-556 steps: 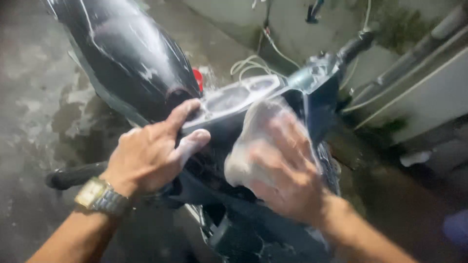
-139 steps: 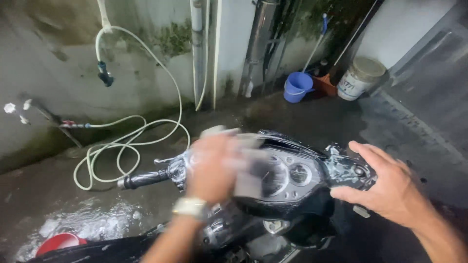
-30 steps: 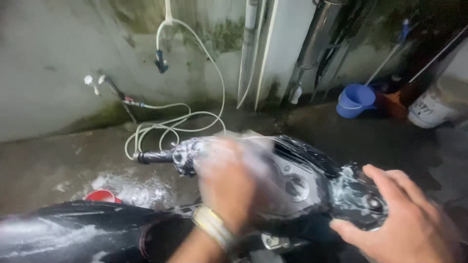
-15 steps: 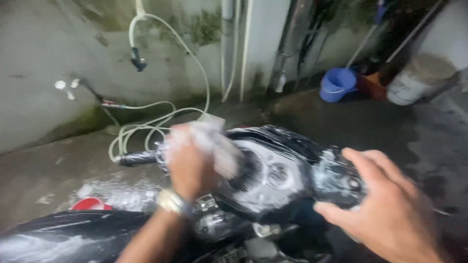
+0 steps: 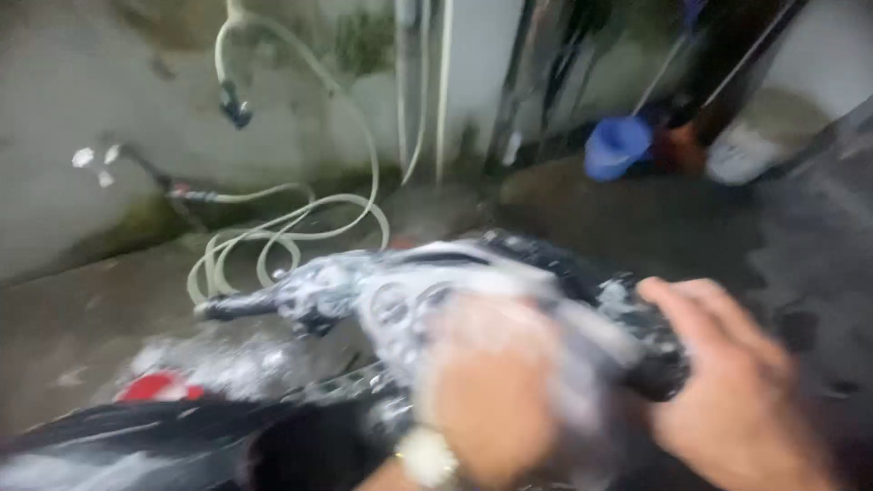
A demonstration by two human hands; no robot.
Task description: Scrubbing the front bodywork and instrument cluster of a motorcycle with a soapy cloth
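A black scooter's handlebar and soapy instrument panel (image 5: pixel 400 295) cross the middle of the blurred view. My left hand (image 5: pixel 486 395), with a watch on its wrist, presses a pale soapy cloth (image 5: pixel 546 327) on the right part of the panel. My right hand (image 5: pixel 727 391) grips the scooter's right handlebar end (image 5: pixel 659 359). The left grip (image 5: pixel 232 306) sticks out bare to the left. The foamy black seat (image 5: pixel 136 450) fills the lower left.
A white hose (image 5: pixel 273 227) lies coiled on the wet concrete floor and runs up a stained wall with a tap (image 5: pixel 91 159). A red bowl (image 5: pixel 155 386) sits beside foam by the seat. A blue bucket (image 5: pixel 618 145) and a pale bucket (image 5: pixel 755 136) stand at the back right.
My left hand has swept the cloth from the left side of the panel across to its right side, close to my right hand. The view has blurred and shifted slightly.
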